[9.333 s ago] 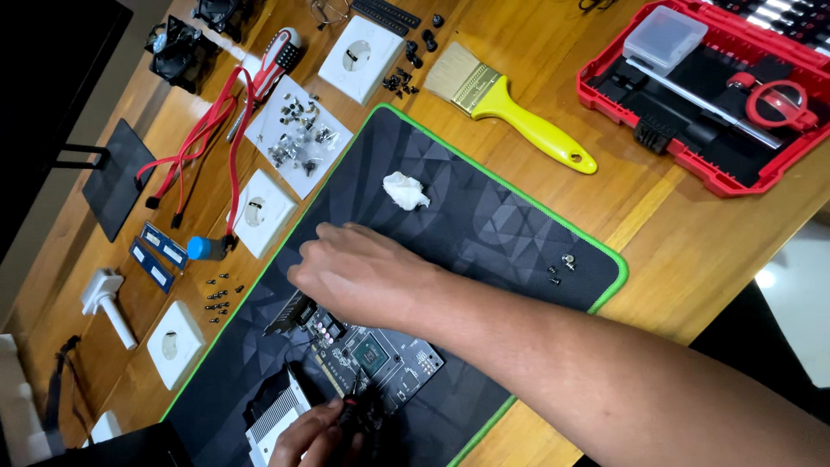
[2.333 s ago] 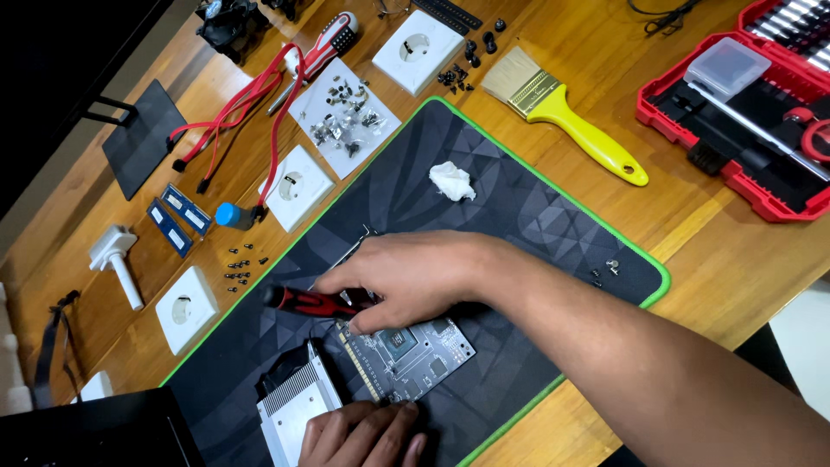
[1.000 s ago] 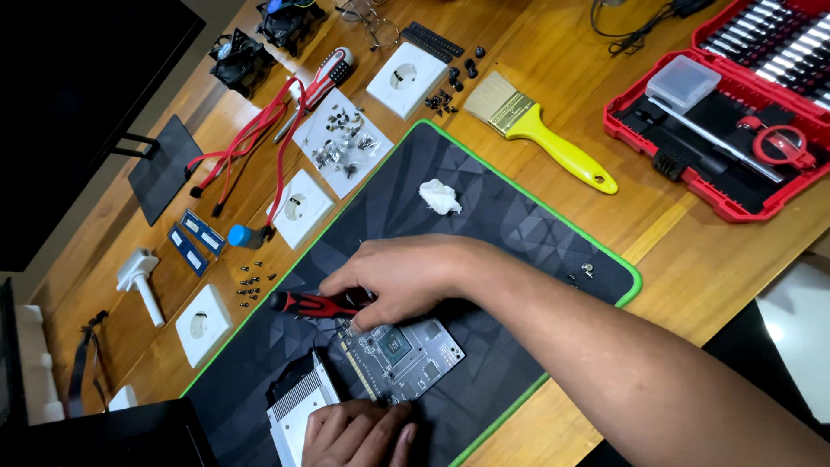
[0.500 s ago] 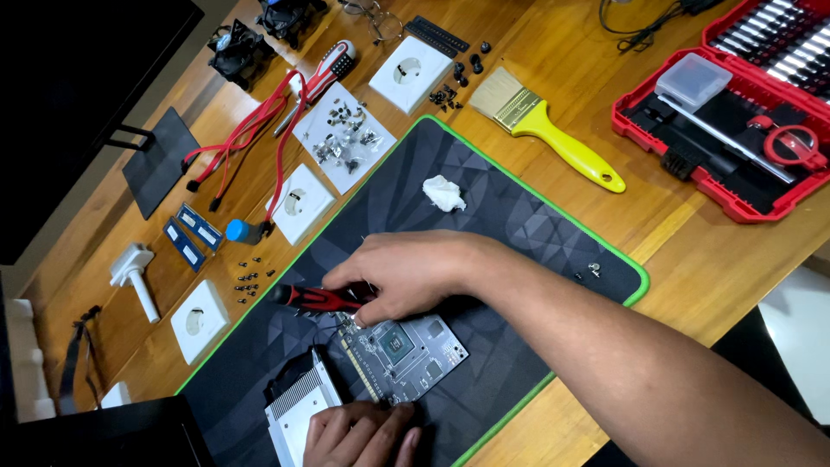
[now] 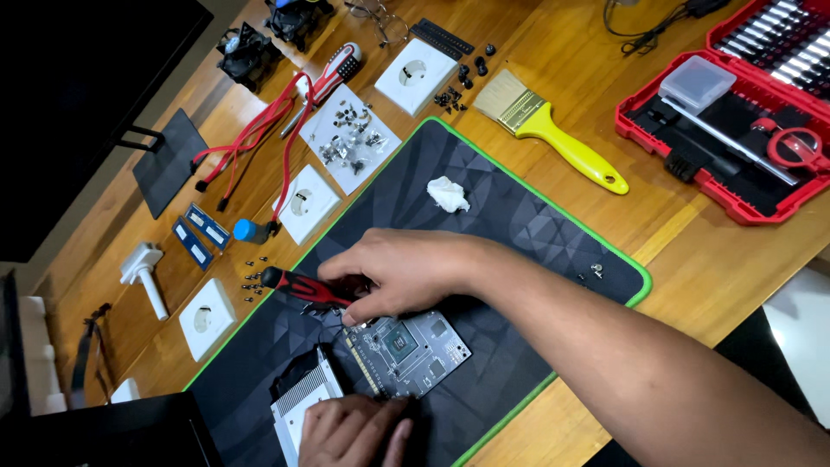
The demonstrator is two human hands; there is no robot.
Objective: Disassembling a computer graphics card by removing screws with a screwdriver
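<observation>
Two hands work over a wide wooden bench (image 5: 692, 277), on which lies a large black mat with a green edge (image 5: 519, 225), running from the far middle to the near left. At the far right stands an open red plastic tool case (image 5: 735, 186) with bits and a clear small box inside. Left of it, on the bare wood, lies a flat paintbrush with a yellow handle (image 5: 553, 130). Red flat cables (image 5: 259, 138) trail across the far left of the bench, beside white square wall sockets (image 5: 307, 203) and a white sheet strewn with small metal screws (image 5: 350, 138).

On the near part of the mat sits a small dark green circuit board with a square chip in its middle (image 5: 411, 346). Just left of it rests a silver finned heat sink (image 5: 298, 398).

The right hand (image 5: 406, 272) reaches in from the right and is clamped on a screwdriver with a red and black handle (image 5: 303, 288); its fingers are curled round the shaft end, and the handle points left, lying nearly flat above the mat. The tip is hidden under the fingers at the far left corner of the board.

The left hand (image 5: 354, 432) rests flat, fingers together, at the near edge of the board, touching both the board and the heat sink.

A crumpled white tissue (image 5: 447, 194) lies on the mat beyond the right hand.
</observation>
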